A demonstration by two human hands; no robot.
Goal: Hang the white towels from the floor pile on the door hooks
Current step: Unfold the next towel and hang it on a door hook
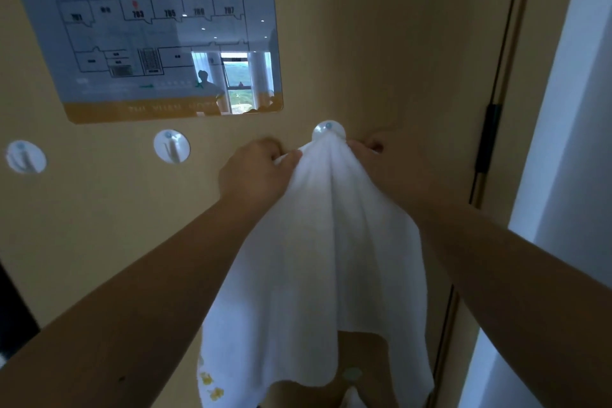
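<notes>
Left hand (256, 172) is closed, pinching a bunched fold of the white terry-cloth towel (318, 262) at 9 o'clock of the towel's peak. Right hand (390, 166) is closed on the opposite fold at 3 o'clock of the peak. Between the two grips the cloth rises to a narrow gathered point, which lies against the lower edge of the round clear adhesive door hook (329, 131) on the tan wooden door (397, 43). This two-sided hold is judged to keep the gather taut and narrow so that it can seat over the hook's prong. The remainder of the towel drapes toward 6 o'clock, in front of the door.

Two more round clear hooks are mounted toward 9 o'clock of the hands: the near empty hook (172, 146) and the far empty hook (25, 157). Both carry nothing. A grey evacuation-plan sign (145, 33) is fixed above them at 11 o'clock.

Not verifiable:
- The prong of the hook in use is covered by cloth; whether the towel has caught on it cannot be determined.
- Fingertips of both hands are buried in the folds.
- The floor pile is out of view.
- A patch with yellow marks at the towel's lower left corner cannot be identified.
</notes>
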